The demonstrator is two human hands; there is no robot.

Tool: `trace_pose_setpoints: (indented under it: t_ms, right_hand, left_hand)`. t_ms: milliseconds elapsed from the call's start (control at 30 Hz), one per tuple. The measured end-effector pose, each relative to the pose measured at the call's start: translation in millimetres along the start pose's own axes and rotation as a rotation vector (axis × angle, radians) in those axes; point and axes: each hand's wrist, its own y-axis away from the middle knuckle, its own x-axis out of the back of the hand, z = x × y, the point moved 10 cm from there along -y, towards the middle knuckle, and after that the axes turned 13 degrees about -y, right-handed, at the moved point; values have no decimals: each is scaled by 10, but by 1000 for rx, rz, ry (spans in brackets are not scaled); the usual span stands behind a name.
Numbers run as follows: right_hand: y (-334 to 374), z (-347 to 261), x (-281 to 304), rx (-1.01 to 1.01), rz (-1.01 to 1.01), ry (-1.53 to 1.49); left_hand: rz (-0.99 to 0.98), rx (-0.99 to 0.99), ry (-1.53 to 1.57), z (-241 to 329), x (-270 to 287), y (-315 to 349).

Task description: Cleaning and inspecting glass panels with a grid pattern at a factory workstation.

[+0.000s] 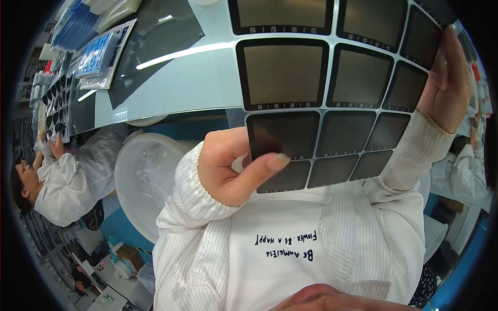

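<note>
A sheet of dark rectangular panels (360, 75) with white borders is held up, tilted, in front of my chest. Several panels sit in rows, each with small pale marks along its lower edge. My left hand (228, 166) grips the sheet's lower left corner, thumb across the front and the other fingers mostly hidden behind. At the upper right edge, my right hand (451, 78) is closed on the same sheet. The sheet's top runs out of the picture. Both my arms are in white striped sleeves.
A glass-topped table (218, 93) lies beyond the sheet, with a blue packet (98, 54) and stacked blue film at its far left. Below its edge stands a white round bin (122, 176) holding clear plastic. At left a co-worker in white (78, 176) handles dark pieces; another white sleeve (467, 171) shows at right.
</note>
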Motion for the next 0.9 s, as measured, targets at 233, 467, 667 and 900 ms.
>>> trace_pose_setpoints:
  t_ms: [233, 467, 667, 900]
  right_hand:
    - [-84, 811, 80, -282, -90, -63]
    - [234, 1671, -349, -618, -194, -466]
    - [368, 1643, -670, -725, -460, -729]
    - [405, 1710, -615, -735, 24, -453]
  left_hand:
    - [56, 21, 423, -94, -67, 54]
    - [-55, 16, 637, -204, -170, 39]
    - [61, 1, 613, -225, -114, 49]
    - [24, 22, 553, -240, -81, 71]
